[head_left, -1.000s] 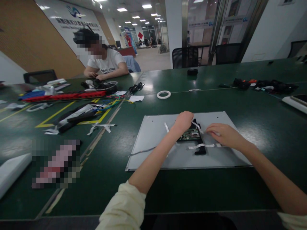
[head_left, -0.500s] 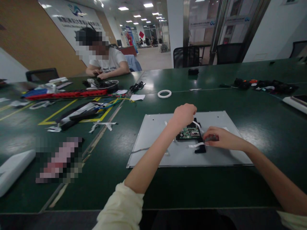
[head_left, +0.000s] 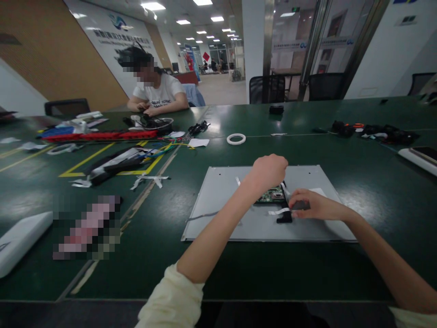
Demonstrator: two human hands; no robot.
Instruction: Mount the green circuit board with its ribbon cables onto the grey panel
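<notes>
A grey metal panel [head_left: 221, 200] lies flat on the green table [head_left: 266, 269] in front of me. Near its middle sits a small green circuit board [head_left: 273, 196] on a black strip [head_left: 284, 218], with white tape strips [head_left: 278, 211] around it. My left hand [head_left: 268, 171] is curled into a fist just above the board, pinching the end of a white tape strip. My right hand [head_left: 307, 205] rests on the panel right of the board, fingers closed round a small dark object I cannot name.
A white tape roll [head_left: 236, 139] lies beyond the panel. Cables, a red strip [head_left: 99, 135] and black parts crowd the left side. Another person [head_left: 155, 93] works at the far left. Dark tools [head_left: 375, 130] lie at the right; black chairs stand behind the table.
My left hand has lifted off the board, drawing the tape end upward. My right hand has slid in toward the board and closed on a small dark object. The camera tilted slightly.
</notes>
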